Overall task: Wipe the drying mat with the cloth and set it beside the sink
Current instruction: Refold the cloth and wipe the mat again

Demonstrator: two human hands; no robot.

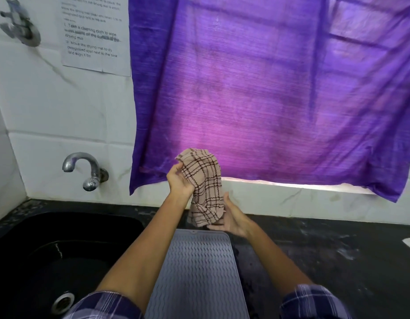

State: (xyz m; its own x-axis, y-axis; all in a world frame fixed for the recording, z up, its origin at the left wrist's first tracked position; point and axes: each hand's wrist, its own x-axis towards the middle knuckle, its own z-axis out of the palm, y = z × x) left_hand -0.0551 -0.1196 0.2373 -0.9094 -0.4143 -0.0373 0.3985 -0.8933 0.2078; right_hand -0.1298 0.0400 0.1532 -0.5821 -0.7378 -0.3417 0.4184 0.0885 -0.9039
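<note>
A beige checked cloth (pixel 205 187) hangs in the air above the far end of the mat. My left hand (pixel 179 181) grips its upper part, and my right hand (pixel 234 217) holds its lower end from underneath. The grey ribbed drying mat (pixel 194 270) lies flat on the black counter just right of the sink, between my forearms. The black sink (pixel 68 254) fills the lower left, with its drain (pixel 62 302) near the bottom edge.
A chrome tap (pixel 84 168) sticks out of the white tiled wall above the sink. A purple curtain (pixel 268 95) hangs over the window behind the counter. A printed sheet (pixel 93 35) is stuck to the wall. The black counter (pixel 337 261) stretches to the right.
</note>
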